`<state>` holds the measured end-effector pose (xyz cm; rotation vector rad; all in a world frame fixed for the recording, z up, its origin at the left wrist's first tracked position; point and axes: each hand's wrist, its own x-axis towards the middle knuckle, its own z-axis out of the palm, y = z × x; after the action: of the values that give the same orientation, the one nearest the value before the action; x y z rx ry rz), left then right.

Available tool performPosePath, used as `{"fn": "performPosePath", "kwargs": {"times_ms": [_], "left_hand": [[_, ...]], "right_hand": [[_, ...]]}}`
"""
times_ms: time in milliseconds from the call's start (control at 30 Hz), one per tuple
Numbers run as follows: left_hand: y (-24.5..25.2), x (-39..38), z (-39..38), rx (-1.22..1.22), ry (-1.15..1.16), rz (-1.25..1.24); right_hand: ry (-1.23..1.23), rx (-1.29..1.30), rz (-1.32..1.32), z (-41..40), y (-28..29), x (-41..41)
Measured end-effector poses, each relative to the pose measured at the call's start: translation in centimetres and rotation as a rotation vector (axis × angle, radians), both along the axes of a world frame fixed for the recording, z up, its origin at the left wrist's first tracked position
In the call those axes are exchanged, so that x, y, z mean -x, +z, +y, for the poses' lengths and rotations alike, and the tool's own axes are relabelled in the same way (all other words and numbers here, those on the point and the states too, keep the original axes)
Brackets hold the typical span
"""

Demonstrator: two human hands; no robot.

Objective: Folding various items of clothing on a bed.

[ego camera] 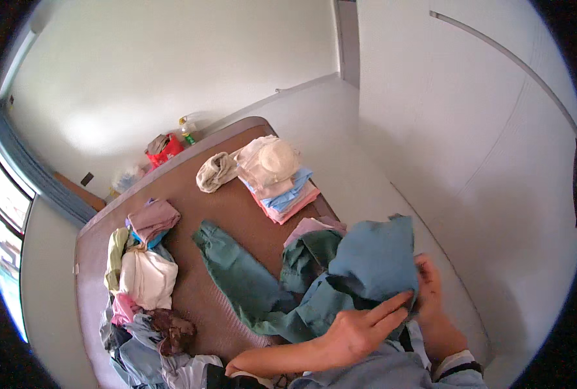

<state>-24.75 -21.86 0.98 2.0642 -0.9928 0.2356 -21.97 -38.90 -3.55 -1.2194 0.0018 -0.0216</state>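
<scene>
A teal long-sleeved garment [373,257] is gathered in front of me, with one long sleeve [239,282] stretched to the left over the brown mat. My left hand [359,330] pinches the near edge of the cloth, its fingers extended to the right. At the right edge of the same garment, my right hand [429,284] grips the fabric; some of its fingers are hidden behind the cloth. A darker green bunched part [310,255] lies just beyond, and a mauve cloth [312,227] shows behind it.
A folded clothes stack [283,194] topped by a cream hat [277,159] sits at the far side, beside rolled beige cloth [215,172]. A loose clothes heap [142,335] lines the left of the bed [198,214]. A red bag [166,150] and bottle [187,130] stand beyond its edge.
</scene>
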Motion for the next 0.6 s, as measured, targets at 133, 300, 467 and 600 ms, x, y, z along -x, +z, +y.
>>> {"fn": "performPosePath", "kwargs": {"times_ms": [133,300,467,600], "left_hand": [[0.1,-0.5,0.4,0.117,-0.071,0.071],[0.7,-0.7,1.0,0.165,-0.336,0.284],[1.7,-1.1,1.7,0.136,-0.112,0.250],[2.1,-1.3,2.4,0.046,0.011,0.149]], "right_hand": [[0.155,0.208,-0.116,0.0,0.4,-0.1],[0.210,0.087,-0.096,0.1,1.4,0.1],[0.325,0.255,-0.302,0.9,2.7,0.7],[0.391,0.254,-0.407,0.8,3.3,0.1]]}}
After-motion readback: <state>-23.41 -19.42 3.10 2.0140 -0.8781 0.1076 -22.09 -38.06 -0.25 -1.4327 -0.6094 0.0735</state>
